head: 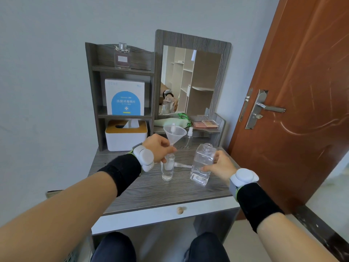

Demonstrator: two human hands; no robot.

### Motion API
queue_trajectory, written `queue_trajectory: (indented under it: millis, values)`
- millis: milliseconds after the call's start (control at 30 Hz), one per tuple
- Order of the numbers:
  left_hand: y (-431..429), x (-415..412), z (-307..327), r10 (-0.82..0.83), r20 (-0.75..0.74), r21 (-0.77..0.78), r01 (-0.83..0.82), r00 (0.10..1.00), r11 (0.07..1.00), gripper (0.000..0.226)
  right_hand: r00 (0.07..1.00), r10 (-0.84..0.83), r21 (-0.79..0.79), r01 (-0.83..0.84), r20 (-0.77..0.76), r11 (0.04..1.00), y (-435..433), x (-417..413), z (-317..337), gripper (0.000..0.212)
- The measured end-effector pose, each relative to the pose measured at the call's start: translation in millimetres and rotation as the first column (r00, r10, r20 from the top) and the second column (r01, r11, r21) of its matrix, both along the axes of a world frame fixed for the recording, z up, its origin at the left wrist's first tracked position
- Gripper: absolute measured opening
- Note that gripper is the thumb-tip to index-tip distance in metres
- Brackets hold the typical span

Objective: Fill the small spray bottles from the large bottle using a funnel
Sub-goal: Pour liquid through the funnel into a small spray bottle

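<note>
Around the funnel [174, 132] stem the left hand [157, 148] pinches, holding it in the small spray bottle [167, 170] on the table [151, 191]. Just beside it, the right hand [220, 164] curls round the uncapped large bottle [202, 163], slightly tilted

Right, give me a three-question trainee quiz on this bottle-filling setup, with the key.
1. True or false: the left hand holds the funnel above the small bottle.
2. Which hand grips the large bottle? A: left. B: right. C: neither.
3. Fill in: the large bottle's neck is ___ (capped / uncapped).

Key: 1 true. 2 B, the right hand. 3 uncapped; the bare threaded neck shows.
</note>
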State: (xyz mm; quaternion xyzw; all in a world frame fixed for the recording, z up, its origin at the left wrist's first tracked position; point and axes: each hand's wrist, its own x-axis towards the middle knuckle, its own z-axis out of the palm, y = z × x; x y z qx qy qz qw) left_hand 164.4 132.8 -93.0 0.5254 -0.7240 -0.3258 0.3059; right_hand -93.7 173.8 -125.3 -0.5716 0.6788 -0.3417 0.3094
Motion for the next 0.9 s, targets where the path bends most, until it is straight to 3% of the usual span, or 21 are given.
queue_trajectory:
  millis: [133,200,367,533,667,800,900]
  values:
    - [-1,1,8,0.023,0.023,-0.038,-0.022,0.999,0.999,0.039,0.999,0.038,-0.071,-0.041,-0.038,0.997,5,2,20,0.098]
    - [0,0,11,0.045,0.034,-0.075,-0.042,0.998,0.996,0.039,0.999,0.037,-0.149,-0.037,-0.007,0.988,9,5,29,0.103]
    - [0,1,22,0.08,0.02,-0.126,-0.077,0.997,0.989,0.034,0.993,0.011,-0.333,-0.049,-0.115,0.942,13,17,45,0.088]
    - [1,3,36,0.095,-0.098,-0.162,-0.11,0.991,0.981,0.032,0.963,-0.015,-0.55,-0.141,-0.269,0.823,15,50,56,0.055]
    - [7,6,49,0.102,-0.234,-0.199,-0.151,0.967,0.968,0.029,0.969,0.041,-0.485,-0.159,-0.244,0.86,12,80,45,0.039]
    - [10,15,53,0.099,-0.32,-0.137,-0.15,0.942,0.979,0.031,0.971,0.154,-0.262,-0.2,-0.184,0.944,7,106,17,0.065]
    - [10,20,48,0.114,-0.363,-0.093,-0.158,0.925,0.983,0.033,0.969,0.187,-0.187,-0.217,-0.163,0.958,4,117,-3,0.075]
